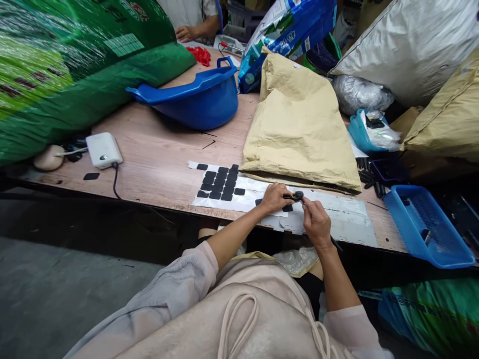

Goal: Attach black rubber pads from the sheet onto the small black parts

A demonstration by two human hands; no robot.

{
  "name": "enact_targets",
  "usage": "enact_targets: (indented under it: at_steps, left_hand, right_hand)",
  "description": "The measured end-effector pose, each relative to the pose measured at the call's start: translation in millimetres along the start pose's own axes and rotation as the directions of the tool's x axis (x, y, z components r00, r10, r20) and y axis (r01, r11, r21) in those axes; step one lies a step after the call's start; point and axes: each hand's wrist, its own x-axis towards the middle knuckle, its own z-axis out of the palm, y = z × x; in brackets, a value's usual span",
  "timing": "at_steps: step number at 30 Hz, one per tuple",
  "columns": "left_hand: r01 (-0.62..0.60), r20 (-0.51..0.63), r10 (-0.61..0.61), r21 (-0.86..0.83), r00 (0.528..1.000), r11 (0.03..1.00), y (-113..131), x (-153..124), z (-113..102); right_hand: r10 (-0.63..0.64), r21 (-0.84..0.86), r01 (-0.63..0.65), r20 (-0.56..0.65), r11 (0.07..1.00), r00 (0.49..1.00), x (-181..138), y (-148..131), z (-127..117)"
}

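My left hand (pixel 275 197) is closed around a small black round part (pixel 298 195) and holds it just above the white backing sheet (pixel 348 219) at the table's front edge. My right hand (pixel 316 223) pinches at the same part from the near side, fingers together. A cluster of several black square pads (pixel 220 182) is stuck on the sheet to the left of my hands, and one more pad (pixel 287 208) lies under them.
A tan paper sack (pixel 299 124) lies behind the sheet. A blue basin (pixel 198 97), a green sack (pixel 75 65), a white box (pixel 104 149) with a cable, and a blue basket (pixel 430 229) at right surround the work spot. Another person's hand (pixel 186 33) rests at the far end.
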Motion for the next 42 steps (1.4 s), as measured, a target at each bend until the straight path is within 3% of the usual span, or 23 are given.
enact_targets:
  at_steps: [9, 12, 18, 25, 34, 38, 42]
  left_hand:
    - [-0.026, -0.006, 0.026, 0.012, 1.000, 1.000, -3.3, 0.3, 2.3]
    - [-0.008, -0.004, 0.008, 0.016, 1.000, 1.000, -2.2, -0.2, 2.3]
    - [-0.015, -0.008, 0.015, 0.028, 1.000, 1.000, -0.2, -1.5, 2.1]
    - [-0.014, -0.010, 0.015, 0.046, 1.000, 0.999, 2.8, -4.4, 0.6]
    - [-0.031, -0.030, 0.033, 0.056, 0.999, 0.998, 4.3, -2.9, -0.4]
    - [-0.159, -0.051, 0.158, -0.017, 0.986, 0.987, 12.1, -29.7, -4.7]
    - [-0.371, 0.172, 0.405, -0.196, 0.898, 0.908, 15.4, -92.7, -1.5]
  right_hand:
    - [0.033, 0.041, -0.031, -0.051, 0.999, 0.998, -3.7, 11.1, -5.0]
    - [0.044, -0.002, -0.044, -0.010, 0.999, 0.999, -6.7, 13.7, -3.6]
    - [0.078, -0.120, -0.086, -0.071, 0.989, 0.994, -5.2, 36.5, -7.1]
    - [0.011, -0.307, -0.018, -0.026, 0.952, 1.000, -10.8, 64.6, -1.6]
    - [0.070, -0.292, -0.072, -0.019, 0.954, 0.997, -13.9, 64.6, 3.8]
    - [0.082, -0.281, -0.081, -0.009, 0.956, 0.997, -13.2, 65.0, 3.4]
    - [0.063, -0.298, -0.069, -0.028, 0.952, 0.998, -13.5, 65.3, 3.9]
